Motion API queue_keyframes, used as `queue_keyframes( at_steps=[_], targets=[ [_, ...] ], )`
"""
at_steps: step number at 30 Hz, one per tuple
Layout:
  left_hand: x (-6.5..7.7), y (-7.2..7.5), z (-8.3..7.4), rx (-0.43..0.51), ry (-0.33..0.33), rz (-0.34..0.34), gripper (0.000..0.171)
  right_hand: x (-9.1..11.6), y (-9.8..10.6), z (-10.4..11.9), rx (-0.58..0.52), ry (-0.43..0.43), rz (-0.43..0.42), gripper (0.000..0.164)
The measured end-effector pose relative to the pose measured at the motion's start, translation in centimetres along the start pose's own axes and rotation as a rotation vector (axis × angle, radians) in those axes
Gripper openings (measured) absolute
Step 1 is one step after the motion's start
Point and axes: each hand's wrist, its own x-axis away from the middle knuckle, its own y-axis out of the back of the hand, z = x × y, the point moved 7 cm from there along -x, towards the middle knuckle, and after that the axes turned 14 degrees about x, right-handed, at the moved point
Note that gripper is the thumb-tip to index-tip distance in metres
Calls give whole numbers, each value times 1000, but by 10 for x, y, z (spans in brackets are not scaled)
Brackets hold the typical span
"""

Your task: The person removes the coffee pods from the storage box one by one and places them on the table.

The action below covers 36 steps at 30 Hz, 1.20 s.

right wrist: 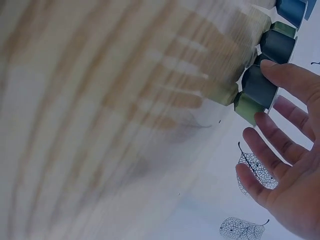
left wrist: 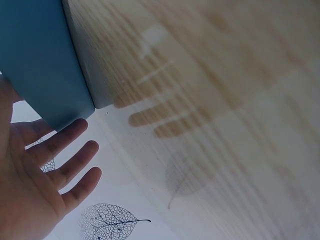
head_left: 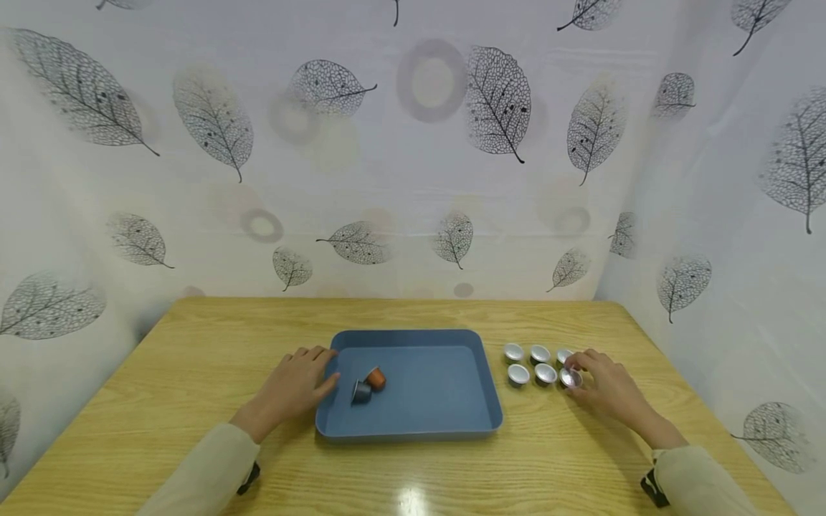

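Observation:
A coffee capsule (head_left: 571,378) with a silver lid stands between the thumb and index finger of my right hand (head_left: 603,387), which pinches it by its sides. In the right wrist view this capsule (right wrist: 257,86) has a dark body, and the thumb lies against it. Several more silver-lidded capsules (head_left: 545,374) stand beside it in two rows. My left hand (head_left: 290,387) rests at the left side of a blue tray (head_left: 426,433), its fingers extended at the rim. Inside the tray, a dark capsule (head_left: 361,392) and an orange capsule (head_left: 376,378) lie tipped over, close together.
The wooden table (head_left: 413,473) carries the tray near its middle and the capsule rows to the tray's right. A leaf-patterned curtain (head_left: 413,179) hangs behind the table and along its sides. Green capsules (right wrist: 247,107) show at the far row in the right wrist view.

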Motion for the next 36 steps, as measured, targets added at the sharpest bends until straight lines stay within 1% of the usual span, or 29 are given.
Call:
queue_keyframes(
  at_steps=[8, 18, 24, 27, 32, 36],
  targets=[
    [0, 1, -1, -5, -7, -5, 41, 0, -1, 0, 5, -8, 4, 30],
    [0, 1, -1, -13, -9, -5, 42, 1, -2, -2, 8, -15, 23, 35],
    [0, 1, -1, -13, -5, 3, 42, 1, 3, -1, -1, -1, 22, 36],
    [0, 1, -1, -10, -4, 4, 42, -1, 6, -1, -12, 1, 34, 37],
    [0, 1, 0, -11, -6, -2, 41, -5, 11, 1, -26, 7, 53, 38],
    [-1, 1, 0, -14, -5, -3, 41, -10, 14, 5, -10, 22, 43, 38]
  ],
)
